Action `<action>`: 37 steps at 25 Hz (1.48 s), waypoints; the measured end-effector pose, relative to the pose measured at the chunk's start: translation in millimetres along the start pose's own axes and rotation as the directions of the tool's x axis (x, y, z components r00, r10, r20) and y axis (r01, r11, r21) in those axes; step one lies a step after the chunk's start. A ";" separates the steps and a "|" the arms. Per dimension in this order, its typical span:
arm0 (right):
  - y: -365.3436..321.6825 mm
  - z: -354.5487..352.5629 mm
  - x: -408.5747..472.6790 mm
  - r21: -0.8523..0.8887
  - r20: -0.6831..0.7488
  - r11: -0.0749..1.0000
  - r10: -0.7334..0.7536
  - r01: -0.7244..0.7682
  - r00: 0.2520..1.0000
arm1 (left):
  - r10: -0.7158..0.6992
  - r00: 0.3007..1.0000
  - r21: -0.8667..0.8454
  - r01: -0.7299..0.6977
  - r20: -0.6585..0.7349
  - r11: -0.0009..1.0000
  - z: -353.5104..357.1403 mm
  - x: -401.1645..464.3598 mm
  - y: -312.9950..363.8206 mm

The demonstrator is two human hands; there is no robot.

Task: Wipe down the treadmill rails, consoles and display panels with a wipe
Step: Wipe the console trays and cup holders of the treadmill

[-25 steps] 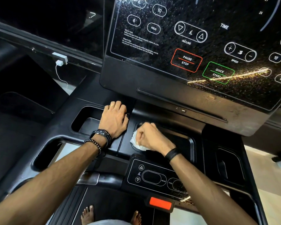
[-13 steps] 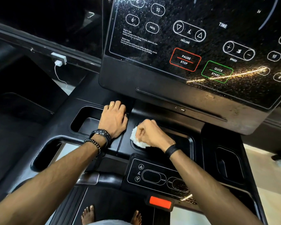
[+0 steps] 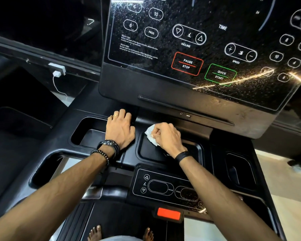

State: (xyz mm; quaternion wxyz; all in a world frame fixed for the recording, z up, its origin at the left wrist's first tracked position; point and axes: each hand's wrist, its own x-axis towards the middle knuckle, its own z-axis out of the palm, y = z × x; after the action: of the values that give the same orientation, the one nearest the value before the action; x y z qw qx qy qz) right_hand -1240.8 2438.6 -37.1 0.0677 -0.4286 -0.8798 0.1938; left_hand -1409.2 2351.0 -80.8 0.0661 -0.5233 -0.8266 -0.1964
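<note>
A crumpled white wipe [image 3: 150,134] is gripped in my right hand [image 3: 167,138], pressed onto the upper left corner of the black centre tray [image 3: 189,150] of the treadmill console. My left hand [image 3: 120,129] lies flat, fingers spread, on the ridge between the left cup holder [image 3: 89,134] and the tray, holding nothing. The glossy black display panel [image 3: 198,49] rises above, speckled with droplets or dust, showing PAUSE/STOP and QUICK START buttons. A lower control panel [image 3: 163,186] with incline and speed keys sits below the tray.
A red safety key [image 3: 169,213] sits at the console's front edge. The right cup holder [image 3: 238,169] is a dark recess. A white charger with its cable [image 3: 56,73] hangs on the ledge at left. The left handrail loop [image 3: 47,164] curves down; my bare feet stand on the belt [image 3: 122,221].
My right hand has slid the wipe up and slightly left, from the tray's left side to its top left corner. The left hand has stayed put.
</note>
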 end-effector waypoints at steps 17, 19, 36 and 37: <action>107.4 -53.9 -47.3 0.045 -0.128 0.926 0.378 -0.375 0.917 | 0.016 1.000 0.031 -0.016 0.013 0.999 3.6 -8.0 0.1; 109.9 -51.4 -52.0 0.039 -0.151 0.920 0.391 -0.390 0.908 | 0.018 1.000 0.024 -0.018 0.017 1.000 3.4 -8.6 -0.2; 72.8 -62.6 -58.0 -0.287 0.309 0.940 0.274 -0.185 0.911 | 0.012 0.999 0.039 -0.014 0.041 0.999 1.3 -12.5 1.2; 59.3 -58.3 -56.0 -0.316 0.302 0.937 0.249 -0.150 0.920 | 0.011 0.999 0.045 -0.013 0.039 0.999 1.7 -12.4 1.4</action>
State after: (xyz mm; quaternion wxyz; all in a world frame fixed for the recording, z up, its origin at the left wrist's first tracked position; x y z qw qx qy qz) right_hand -1146.2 2444.5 -4.7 -0.1670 -0.4826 -0.8482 0.1407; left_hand -1402.3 2341.8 -85.9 0.0628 -0.5304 -0.8287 -0.1672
